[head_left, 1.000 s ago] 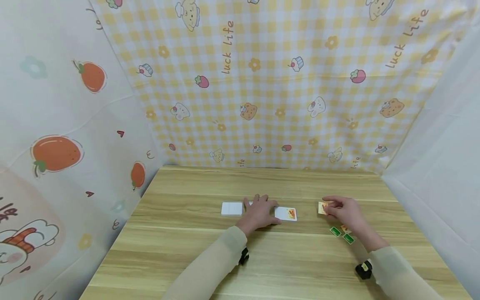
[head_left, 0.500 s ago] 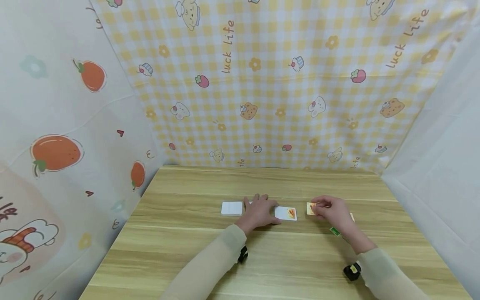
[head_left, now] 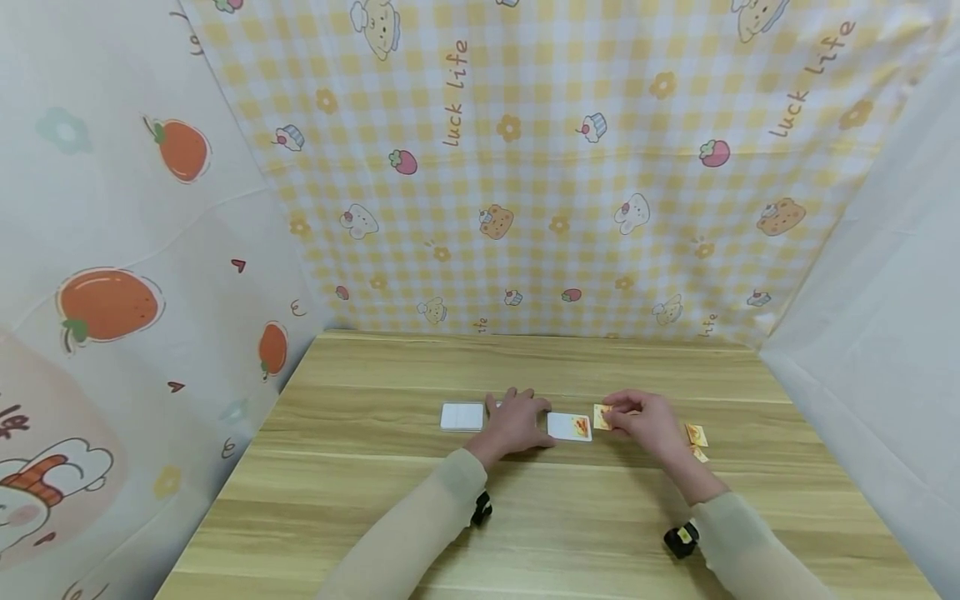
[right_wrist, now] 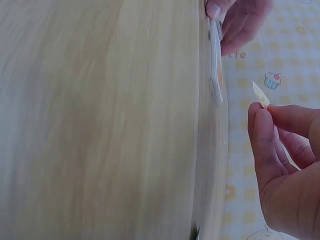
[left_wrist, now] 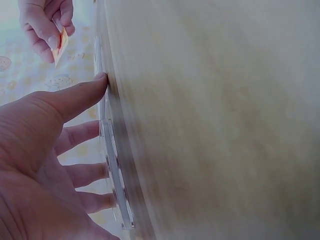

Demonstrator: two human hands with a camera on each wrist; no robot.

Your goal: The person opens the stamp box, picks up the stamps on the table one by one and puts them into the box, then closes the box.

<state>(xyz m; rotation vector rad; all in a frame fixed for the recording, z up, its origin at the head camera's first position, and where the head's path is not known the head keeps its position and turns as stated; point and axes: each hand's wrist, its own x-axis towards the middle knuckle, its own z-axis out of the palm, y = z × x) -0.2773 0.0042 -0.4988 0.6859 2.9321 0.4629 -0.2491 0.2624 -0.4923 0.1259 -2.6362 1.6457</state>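
My right hand (head_left: 643,418) pinches a small square yellow picture card (head_left: 602,416) between thumb and fingertips. It is raised above the table, just right of a flat white rectangular panel (head_left: 561,426) with an orange-and-yellow picture at its right end. In the right wrist view the card (right_wrist: 260,94) appears almost edge-on. My left hand (head_left: 513,423) spreads its fingers over another white panel, mostly hidden beneath it. In the left wrist view, its thumb touches the edge of one panel, while its fingertips rest on a clear-edged panel (left_wrist: 115,172).
A plain white panel (head_left: 462,417) lies left of my left hand. Yellow picture cards (head_left: 696,434) lie on the wooden table (head_left: 360,483) beside my right forearm. Behind the table hangs a yellow checked cloth (head_left: 540,183), with white cloths at both sides.
My right hand has moved left with the pinched card, close to the white panel's right end. Its forearm now hides the green pieces and uncovers yellow cards. My left hand has stayed put.
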